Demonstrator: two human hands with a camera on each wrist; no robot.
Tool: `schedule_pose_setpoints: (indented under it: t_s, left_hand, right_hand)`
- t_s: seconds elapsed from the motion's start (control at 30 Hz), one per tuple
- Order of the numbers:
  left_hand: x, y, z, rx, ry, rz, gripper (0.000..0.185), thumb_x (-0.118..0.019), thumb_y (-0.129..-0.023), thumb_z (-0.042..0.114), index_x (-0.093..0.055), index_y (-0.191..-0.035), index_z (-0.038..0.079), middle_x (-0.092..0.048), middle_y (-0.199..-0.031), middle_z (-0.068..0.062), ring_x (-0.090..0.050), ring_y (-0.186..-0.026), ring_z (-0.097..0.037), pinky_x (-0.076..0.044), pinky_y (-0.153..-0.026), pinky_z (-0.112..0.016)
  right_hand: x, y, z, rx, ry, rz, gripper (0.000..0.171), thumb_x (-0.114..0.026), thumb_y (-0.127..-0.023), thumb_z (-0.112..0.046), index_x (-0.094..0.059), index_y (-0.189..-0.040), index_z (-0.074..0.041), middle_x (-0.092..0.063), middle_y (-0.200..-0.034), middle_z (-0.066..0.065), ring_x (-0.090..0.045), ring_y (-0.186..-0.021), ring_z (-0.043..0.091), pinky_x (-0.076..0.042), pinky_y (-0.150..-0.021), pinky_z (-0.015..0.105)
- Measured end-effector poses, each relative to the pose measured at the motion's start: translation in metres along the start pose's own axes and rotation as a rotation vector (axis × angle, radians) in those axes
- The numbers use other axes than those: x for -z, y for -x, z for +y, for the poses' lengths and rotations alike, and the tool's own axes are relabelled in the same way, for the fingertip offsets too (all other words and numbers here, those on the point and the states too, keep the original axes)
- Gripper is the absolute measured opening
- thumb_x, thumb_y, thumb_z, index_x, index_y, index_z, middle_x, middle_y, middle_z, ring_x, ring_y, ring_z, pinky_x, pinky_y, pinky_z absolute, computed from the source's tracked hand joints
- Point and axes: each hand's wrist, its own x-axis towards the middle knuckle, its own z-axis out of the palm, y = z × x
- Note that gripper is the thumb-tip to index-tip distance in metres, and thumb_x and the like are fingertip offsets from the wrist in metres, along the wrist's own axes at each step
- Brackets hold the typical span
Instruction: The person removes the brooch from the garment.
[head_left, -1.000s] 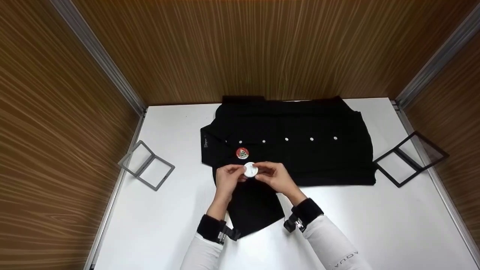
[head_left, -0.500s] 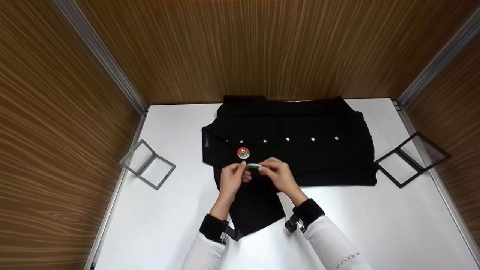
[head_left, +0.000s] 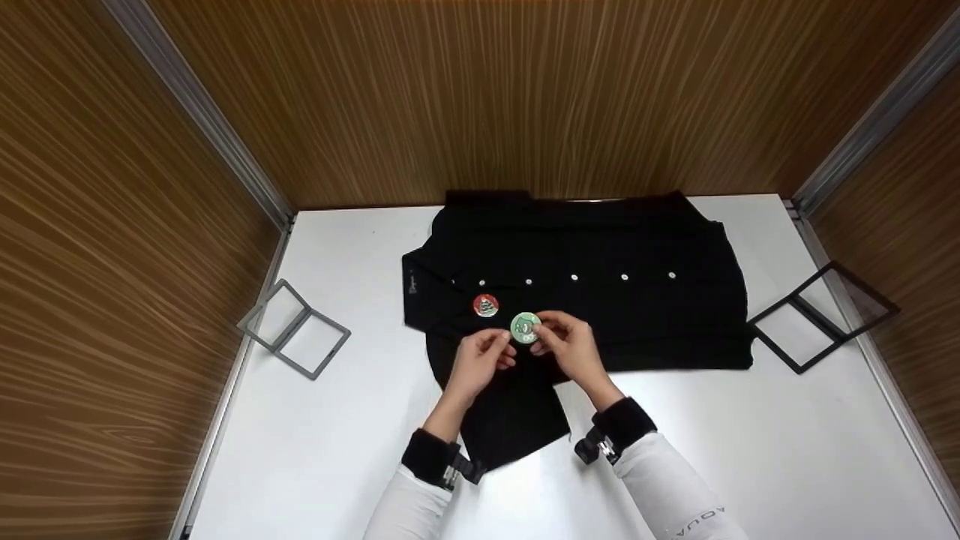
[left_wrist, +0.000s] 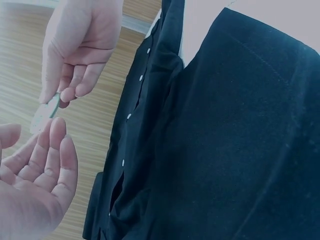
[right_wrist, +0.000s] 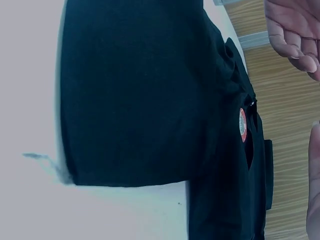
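Badge [head_left: 525, 328] — green, face up — pinched by right hand [head_left: 571, 347] over the shirt [head_left: 600, 247]; left hand [head_left: 480, 361] just left, fingers loose, holding nothing.

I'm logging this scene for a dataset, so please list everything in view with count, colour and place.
Black button-up shirt: one, black with white buttons, spread on the table's middle.
Red round badge: one, red, on the shirt near its collar.
Green round badge: one, green, held above the shirt.
Grey hinged frame: one, grey, table's left edge.
Black hinged frame: one, black, table's right edge.
White table: one, white, between wooden walls.
Right hand: pinches the green badge.
Left hand: fingertips at the badge's edge.
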Motion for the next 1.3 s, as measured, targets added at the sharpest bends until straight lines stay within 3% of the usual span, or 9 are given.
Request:
schedule_pose_setpoints:
  t_s: [0.07, 0.33, 0.6, 1.0, 1.13, 1.3]
  left_hand:
    - [-0.001, -0.004, -0.010, -0.002, -0.021, -0.015, 0.026, -0.053, -0.101, 0.009, -0.064, -0.109, -0.014, -0.066, -0.086, -0.030, -0.065, -0.078, -0.050, -0.055, -0.072, -0.056]
    - [0.000, -0.005, -0.018, -0.025, -0.129, -0.063, 0.029, -0.056, -0.101, 0.016, -0.065, -0.117, -0.006, -0.069, -0.086, -0.017, -0.069, -0.076, -0.033, -0.058, -0.069, -0.041]
    - [0.011, -0.005, -0.027, -0.104, -0.443, -0.035, 0.029, -0.058, -0.100, 0.021, -0.066, -0.117, -0.001, -0.069, -0.096, -0.007, -0.067, -0.084, -0.019, -0.055, -0.075, -0.031]
    - [0.038, -0.017, -0.051, -0.192, -0.998, 0.008, 0.038, -0.065, -0.096, 0.023, -0.063, -0.127, 0.002, -0.053, -0.132, -0.022, -0.047, -0.125, -0.040, -0.037, -0.106, -0.048]
    - [0.042, -0.017, -0.057, -0.145, -1.098, -0.036, 0.046, -0.063, -0.096, 0.033, -0.058, -0.136, 0.009, -0.044, -0.145, -0.023, -0.035, -0.136, -0.045, -0.028, -0.110, -0.057]
    - [0.045, -0.016, -0.063, -0.073, -1.191, -0.056, 0.051, -0.059, -0.096, 0.043, -0.057, -0.139, 0.014, -0.043, -0.148, -0.019, -0.034, -0.137, -0.043, -0.026, -0.109, -0.062]
  right_hand:
    - [0.002, 0.000, 0.000, -0.029, -0.032, -0.003, 0.020, -0.063, -0.092, 0.007, -0.061, -0.109, 0.017, -0.066, -0.085, 0.027, -0.067, -0.064, 0.041, -0.058, -0.060, 0.042]
    - [0.013, 0.000, 0.007, -0.120, -0.117, -0.004, 0.022, -0.061, -0.092, 0.008, -0.059, -0.112, 0.018, -0.064, -0.087, 0.028, -0.069, -0.070, 0.037, -0.058, -0.068, 0.043]
    - [0.037, -0.002, 0.038, -0.205, -0.135, 0.065, 0.027, -0.061, -0.092, 0.009, -0.057, -0.117, 0.017, -0.065, -0.090, 0.025, -0.070, -0.068, 0.024, -0.059, -0.067, 0.037]
    - [0.081, 0.008, 0.053, -0.275, -0.092, 0.158, 0.028, -0.058, -0.093, 0.009, -0.054, -0.120, 0.018, -0.064, -0.092, 0.023, -0.069, -0.068, 0.020, -0.059, -0.069, 0.035]
    - [0.090, 0.011, 0.056, -0.287, -0.087, 0.168, 0.028, -0.057, -0.094, 0.008, -0.053, -0.121, 0.018, -0.063, -0.093, 0.023, -0.069, -0.068, 0.020, -0.059, -0.070, 0.036]
    - [0.102, 0.014, 0.056, -0.290, -0.063, 0.187, 0.029, -0.056, -0.095, 0.007, -0.053, -0.122, 0.017, -0.062, -0.095, 0.025, -0.069, -0.070, 0.020, -0.058, -0.073, 0.036]
